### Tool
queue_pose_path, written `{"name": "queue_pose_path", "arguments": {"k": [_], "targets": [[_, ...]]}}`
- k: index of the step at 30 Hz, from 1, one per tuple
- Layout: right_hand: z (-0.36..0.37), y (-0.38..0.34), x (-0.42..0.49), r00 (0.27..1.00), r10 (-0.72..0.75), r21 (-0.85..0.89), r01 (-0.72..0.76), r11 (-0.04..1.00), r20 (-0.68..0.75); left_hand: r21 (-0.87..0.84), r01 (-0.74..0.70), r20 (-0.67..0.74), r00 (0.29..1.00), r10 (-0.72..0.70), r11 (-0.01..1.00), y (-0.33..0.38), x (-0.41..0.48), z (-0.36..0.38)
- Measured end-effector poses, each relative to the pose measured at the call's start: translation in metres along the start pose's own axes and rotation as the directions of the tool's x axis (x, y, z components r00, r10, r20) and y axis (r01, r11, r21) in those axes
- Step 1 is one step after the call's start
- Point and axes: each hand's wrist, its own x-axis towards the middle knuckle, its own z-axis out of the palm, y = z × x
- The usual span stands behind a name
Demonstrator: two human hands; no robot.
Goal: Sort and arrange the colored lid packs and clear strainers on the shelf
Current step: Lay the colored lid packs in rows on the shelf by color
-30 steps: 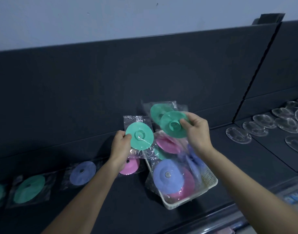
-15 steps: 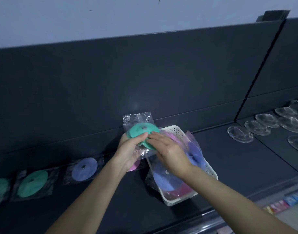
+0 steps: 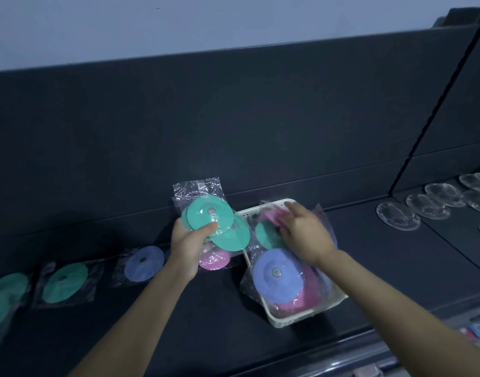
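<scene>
Your left hand [image 3: 188, 242] curled round stacked green lid packs [image 3: 209, 216], your right hand [image 3: 308, 236] in the white basket [image 3: 293, 319] — fingers [image 3: 291, 206] blurred over a pink pack [image 3: 271, 215], hold unclear.

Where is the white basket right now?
The white basket sits on the dark shelf, right of centre in the head view, beneath the right hand and just right of the green lid packs the left hand grips.
</scene>
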Motion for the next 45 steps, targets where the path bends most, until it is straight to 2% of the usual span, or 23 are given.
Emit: {"name": "queue_pose_path", "arguments": {"k": [4,7,10,14,20,23,26,30,32,35,37,40,45], "targets": [[-0.007,0.017,0.008,0.990,0.137,0.081,-0.134,0.988,-0.044,-0.034,0.004,-0.050,0.999,-0.006,0.999,-0.003,0.001,-0.008],[-0.011,0.022,0.011,0.989,0.141,0.047,-0.140,0.989,-0.037,-0.060,-0.004,-0.067,0.998,0.000,0.998,-0.004,0.002,-0.012],[-0.012,0.009,0.011,0.994,0.020,0.028,-0.024,0.999,0.106,-0.072,-0.009,-0.058,0.998,0.005,0.997,-0.004,0.002,-0.012],[-0.001,-0.008,0.020,0.963,-0.143,0.133,0.115,0.984,0.228,-0.068,-0.012,-0.045,0.999,0.009,0.998,-0.003,0.004,-0.017],[-0.006,-0.041,0.037,0.851,-0.162,-0.171,0.280,0.945,0.499,-0.008,-0.017,-0.037,0.999,0.017,1.000,-0.007,0.010,-0.032],[-0.012,-0.050,0.045,0.826,-0.214,-0.234,0.379,0.895,0.521,-0.013,-0.022,-0.034,0.999,0.021,1.000,-0.008,0.009,-0.035],[-0.015,-0.042,0.058,0.839,-0.303,-0.265,0.450,0.853,0.452,-0.022,-0.021,-0.022,1.000,0.020,1.000,-0.007,0.008,-0.038],[-0.029,-0.034,0.069,0.891,-0.352,-0.076,0.387,0.919,0.286,-0.025,-0.020,-0.026,0.999,0.019,0.999,-0.006,0.007,-0.040],[-0.038,-0.033,0.070,0.922,-0.360,0.061,0.355,0.933,0.141,-0.025,-0.028,-0.034,0.999,0.027,0.999,-0.003,0.004,-0.038],[-0.049,-0.034,0.067,0.971,-0.216,0.224,0.234,0.946,-0.099,-0.024,-0.036,-0.071,0.997,0.035,0.999,0.002,-0.003,-0.035],[-0.056,-0.039,0.061,0.981,-0.093,0.328,0.145,0.933,-0.168,-0.019,-0.037,-0.088,0.996,0.036,0.999,0.003,-0.007,-0.035],[-0.053,-0.047,0.054,0.987,0.027,0.520,0.058,0.852,-0.155,0.008,-0.053,-0.105,0.993,0.054,0.999,0.003,-0.013,-0.037],[-0.033,-0.059,0.042,0.991,0.131,0.731,-0.085,0.677,-0.005,0.034,-0.056,-0.204,0.977,0.062,0.998,-0.004,-0.027,-0.042]]}}
